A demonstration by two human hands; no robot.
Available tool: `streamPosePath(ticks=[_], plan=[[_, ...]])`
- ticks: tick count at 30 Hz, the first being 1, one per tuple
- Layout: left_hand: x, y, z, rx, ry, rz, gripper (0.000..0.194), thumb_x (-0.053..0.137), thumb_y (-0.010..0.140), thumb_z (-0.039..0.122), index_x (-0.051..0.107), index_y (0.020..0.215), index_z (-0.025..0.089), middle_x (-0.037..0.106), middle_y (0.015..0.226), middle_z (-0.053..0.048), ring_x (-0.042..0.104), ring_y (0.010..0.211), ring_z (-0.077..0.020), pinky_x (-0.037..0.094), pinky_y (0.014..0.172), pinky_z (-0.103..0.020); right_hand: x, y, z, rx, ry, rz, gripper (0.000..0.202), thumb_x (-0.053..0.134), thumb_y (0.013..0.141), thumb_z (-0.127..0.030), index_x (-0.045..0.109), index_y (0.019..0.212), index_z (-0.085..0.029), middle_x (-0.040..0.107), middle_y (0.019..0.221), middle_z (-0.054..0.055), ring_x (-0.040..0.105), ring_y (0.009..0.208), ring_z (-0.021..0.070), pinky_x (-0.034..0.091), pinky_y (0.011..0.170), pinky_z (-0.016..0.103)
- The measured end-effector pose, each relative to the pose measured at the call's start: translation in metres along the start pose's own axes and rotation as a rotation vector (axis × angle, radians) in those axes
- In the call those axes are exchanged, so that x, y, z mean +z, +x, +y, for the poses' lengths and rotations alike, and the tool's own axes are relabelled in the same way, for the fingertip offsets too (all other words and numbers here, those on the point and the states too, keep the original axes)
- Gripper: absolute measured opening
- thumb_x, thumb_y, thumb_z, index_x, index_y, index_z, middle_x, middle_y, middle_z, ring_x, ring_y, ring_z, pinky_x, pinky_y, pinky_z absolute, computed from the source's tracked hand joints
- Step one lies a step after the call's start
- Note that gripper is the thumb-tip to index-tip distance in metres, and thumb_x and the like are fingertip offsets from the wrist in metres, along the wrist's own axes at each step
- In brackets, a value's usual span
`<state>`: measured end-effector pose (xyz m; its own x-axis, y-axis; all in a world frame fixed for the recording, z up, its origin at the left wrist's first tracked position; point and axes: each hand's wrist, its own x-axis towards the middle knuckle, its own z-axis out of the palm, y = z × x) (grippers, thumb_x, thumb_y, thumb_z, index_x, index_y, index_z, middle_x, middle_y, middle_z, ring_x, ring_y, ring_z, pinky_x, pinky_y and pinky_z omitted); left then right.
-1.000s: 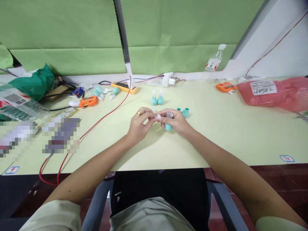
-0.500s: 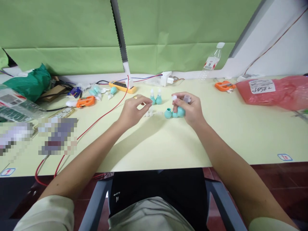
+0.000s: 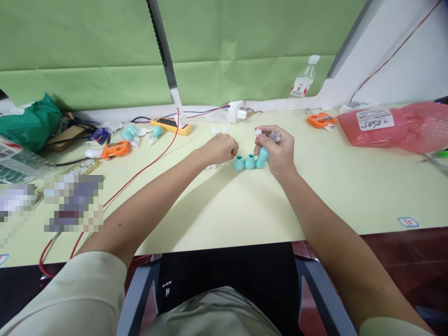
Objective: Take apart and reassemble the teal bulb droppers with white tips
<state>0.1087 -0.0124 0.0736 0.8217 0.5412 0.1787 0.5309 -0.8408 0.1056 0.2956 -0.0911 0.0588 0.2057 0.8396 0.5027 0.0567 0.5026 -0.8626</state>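
Observation:
My left hand (image 3: 221,148) is closed just left of and above the open teal bulbs; what it pinches, if anything, is hidden. A round teal bulb (image 3: 238,163) with an open neck stands below its fingertips, and a second open bulb (image 3: 249,162) is beside it. My right hand (image 3: 278,147) is closed round a teal bulb (image 3: 263,154), with a white piece (image 3: 258,132) between thumb and finger and a translucent piece (image 3: 275,136) also in it. Another teal bulb (image 3: 260,164) stands beneath. Small white parts (image 3: 212,166) lie below my left wrist.
A yellow multimeter (image 3: 171,126) and a white plug box (image 3: 235,112) are at the back. Orange tools (image 3: 116,149) lie at the left and right. A clear bottle (image 3: 304,84) stands behind, with a red plastic bag (image 3: 394,128) on the right. A red cable (image 3: 140,175) crosses the left side.
My left hand has moved right, from the small white parts towards the open bulbs, and its fingers have curled downward. My right hand still holds its items. The view has shifted slightly.

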Motion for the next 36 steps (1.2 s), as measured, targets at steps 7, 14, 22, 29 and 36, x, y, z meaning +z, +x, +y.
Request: streamPosePath(ticks=[7,14,22,29,36], plan=[[0.007,0.009,0.000,-0.008,0.011,-0.088,0.022,0.063,0.072,0.008,0.080,0.081,0.018,0.076,0.080,-0.007,0.065,0.073,-0.0214,0.045,0.073,-0.035,0.002,-0.001,-0.001,-0.001,0.000,-0.008,0.031,0.076,0.081,-0.048,0.070,0.095,-0.021,0.059,0.071,0.000,0.058,0.050,0.0137,0.049,0.051,0.032],[0.008,0.010,0.004,-0.006,0.048,-0.132,0.015,0.063,0.070,0.007,0.073,0.068,0.017,0.067,0.065,-0.006,0.060,0.065,-0.0198,0.042,0.074,-0.036,0.000,-0.002,0.001,-0.010,0.026,-0.014,0.025,0.077,0.082,-0.042,0.071,0.096,-0.021,0.060,0.073,0.000,0.059,0.050,0.0140,0.049,0.052,0.032],[0.000,0.004,0.012,-0.046,0.026,-0.159,0.016,0.062,0.074,0.005,0.071,0.067,0.017,0.066,0.065,-0.007,0.063,0.070,-0.0227,0.042,0.079,-0.038,0.000,-0.001,0.001,-0.015,0.019,-0.021,0.025,0.077,0.082,-0.040,0.071,0.096,-0.020,0.061,0.073,0.000,0.059,0.050,0.0138,0.048,0.051,0.031],[0.001,0.004,0.005,-0.061,-0.006,-0.186,0.018,0.059,0.077,0.010,0.075,0.076,0.017,0.073,0.078,-0.009,0.067,0.080,-0.0226,0.045,0.081,-0.037,0.001,0.000,0.002,-0.014,0.042,-0.013,0.026,0.079,0.080,-0.041,0.071,0.093,-0.019,0.061,0.070,-0.002,0.059,0.047,0.0123,0.047,0.047,0.029],[-0.010,-0.011,0.003,-0.131,-0.194,-0.069,0.037,0.058,0.083,0.019,0.070,0.117,0.018,0.073,0.113,-0.009,0.067,0.096,-0.0206,0.049,0.082,-0.031,-0.006,0.006,0.005,-0.031,0.048,0.036,0.020,0.076,0.083,-0.035,0.071,0.094,-0.019,0.061,0.070,-0.002,0.059,0.047,0.0112,0.049,0.047,0.028]])
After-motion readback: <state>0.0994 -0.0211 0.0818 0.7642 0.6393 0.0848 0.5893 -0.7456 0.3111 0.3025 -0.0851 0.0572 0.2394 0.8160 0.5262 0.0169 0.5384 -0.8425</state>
